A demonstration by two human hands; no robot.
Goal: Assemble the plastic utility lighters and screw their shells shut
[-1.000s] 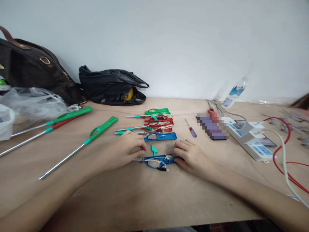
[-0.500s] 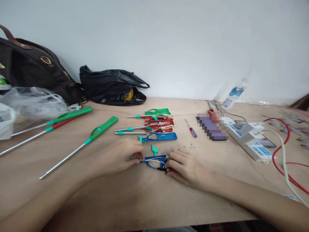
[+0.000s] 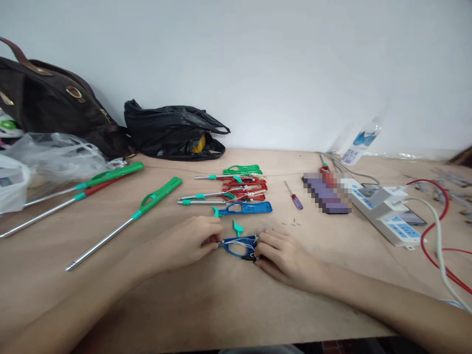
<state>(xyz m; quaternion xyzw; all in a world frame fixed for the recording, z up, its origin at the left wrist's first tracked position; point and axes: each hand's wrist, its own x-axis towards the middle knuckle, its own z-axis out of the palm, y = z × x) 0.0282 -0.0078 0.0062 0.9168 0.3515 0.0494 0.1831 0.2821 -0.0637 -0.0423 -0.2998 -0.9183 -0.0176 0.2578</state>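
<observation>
In the head view, a blue lighter casing half (image 3: pixel 251 241) lies on the table with thin white wires and a black part inside it. My left hand (image 3: pixel 195 238) pinches its front end, where a metal tube meets the handle; the fingers cover most of that tube. Around the casing's rear end, the fingers of my right hand (image 3: pixel 282 253) are closed, hiding that end. A loose teal trigger (image 3: pixel 238 227) rests just behind the casing. Farther back lies another blue casing half (image 3: pixel 254 208), with a teal piece (image 3: pixel 217 212) at its left end.
Opened red lighters (image 3: pixel 260 188) and a green casing (image 3: pixel 250 169) line up behind. Whole green lighters (image 3: pixel 162 191) lie left. Small screws (image 3: pixel 293 224), a screwdriver (image 3: pixel 295 200), a pixelated purple object (image 3: pixel 328 196) and a power strip (image 3: pixel 394 226) are right. Bags (image 3: pixel 169 132) stand at the back.
My left fingers have shifted slightly right along the metal tube, against the casing's front end. My right hand keeps its hold. The whole view has moved a little.
</observation>
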